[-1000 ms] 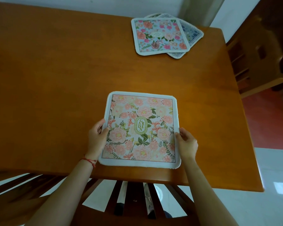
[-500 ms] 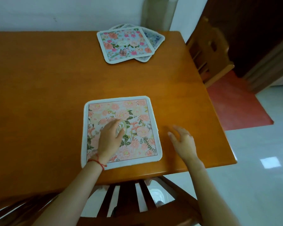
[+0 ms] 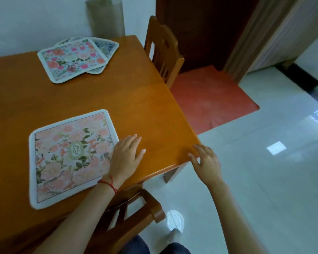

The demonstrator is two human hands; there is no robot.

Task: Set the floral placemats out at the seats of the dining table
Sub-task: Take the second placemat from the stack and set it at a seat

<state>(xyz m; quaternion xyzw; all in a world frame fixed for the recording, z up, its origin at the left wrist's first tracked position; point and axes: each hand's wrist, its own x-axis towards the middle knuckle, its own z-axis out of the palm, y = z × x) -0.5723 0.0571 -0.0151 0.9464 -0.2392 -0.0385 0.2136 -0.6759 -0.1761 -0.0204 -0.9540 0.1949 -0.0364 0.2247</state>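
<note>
A pink floral placemat (image 3: 66, 154) lies flat near the front edge of the wooden dining table (image 3: 140, 110). My left hand (image 3: 126, 155) rests flat at the mat's right edge, fingers straight, partly on the bare wood. My right hand (image 3: 206, 161) hovers open at the table's near right corner and holds nothing. A stack of floral placemats (image 3: 73, 59), with a blue one (image 3: 105, 45) underneath, sits at the far side of the table.
A wooden chair (image 3: 163, 50) stands at the table's right end, over a red floor mat (image 3: 206, 96). Another chair (image 3: 132, 213) is tucked in below me. A translucent roll (image 3: 105, 17) leans against the wall. White tiled floor lies to the right.
Both hands let go of the pink placemat, now lying flat. My left hand slid from its middle to its right edge. My right hand moved to the table corner as my view swung right.
</note>
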